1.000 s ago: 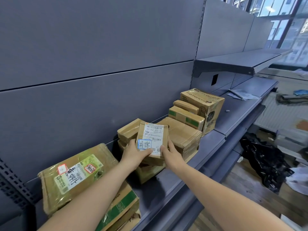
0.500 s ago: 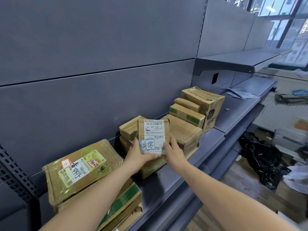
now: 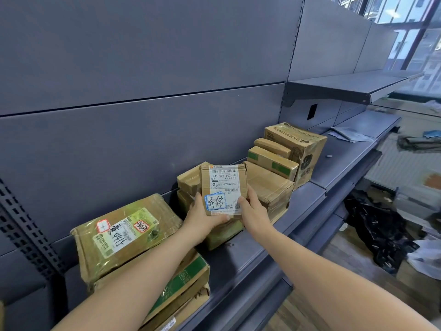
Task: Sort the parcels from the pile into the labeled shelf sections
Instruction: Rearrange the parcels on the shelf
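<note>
Left hand (image 3: 202, 219): cradling the small parcel (image 3: 223, 187) from beneath, label up, probably for reading.
Right hand (image 3: 253, 209): pinching its right edge.
Parcel: above the middle stack (image 3: 267, 187).
Far right: shelf (image 3: 346, 161), bare patch.

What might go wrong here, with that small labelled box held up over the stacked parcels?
1. The small box is held only by its lower corners, between the left hand and the right hand; it could slip.
2. If dropped, it may knock the uneven stack beneath it.
3. The green-taped parcels at lower left overhang the shelf edge; a passing forearm might nudge them off.
</note>
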Available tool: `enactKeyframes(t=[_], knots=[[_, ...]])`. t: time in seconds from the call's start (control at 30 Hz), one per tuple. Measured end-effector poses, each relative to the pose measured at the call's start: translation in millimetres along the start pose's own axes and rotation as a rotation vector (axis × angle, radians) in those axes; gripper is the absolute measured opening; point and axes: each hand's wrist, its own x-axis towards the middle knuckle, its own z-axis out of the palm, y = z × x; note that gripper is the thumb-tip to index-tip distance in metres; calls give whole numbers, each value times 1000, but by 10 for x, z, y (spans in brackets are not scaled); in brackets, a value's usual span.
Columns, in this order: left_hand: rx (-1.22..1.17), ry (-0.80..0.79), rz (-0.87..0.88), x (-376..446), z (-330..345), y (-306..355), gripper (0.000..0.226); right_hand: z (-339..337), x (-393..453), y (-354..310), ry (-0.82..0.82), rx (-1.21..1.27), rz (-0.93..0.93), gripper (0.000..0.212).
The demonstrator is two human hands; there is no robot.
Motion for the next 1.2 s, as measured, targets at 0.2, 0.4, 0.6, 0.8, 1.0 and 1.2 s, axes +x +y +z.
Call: enactKeyframes(t=[0.2,0.4,0.6,0.8,1.0,1.2], knots=[[-22,77,34,-100,4,25,84,-44,-71,-35,-5,-109,-70,49],[-31,120,33,-284,45,69,95,-172,-205,-16,-29,-205,-116,46],[-47,195,42,-555,162,98,95,-306,-425,-8,-36,-277,-176,44],[-101,232,66,-1058,143,296,95,-366,-700,-24,-58,-304,-256,44],[-67,291,25,-1575,66,323,73,-329,-1028,-31,-79,-330,-361,41],[-56,378,-61,-2073,-83,355,81,-161,-1341,-57,-137,-309,-424,35]])
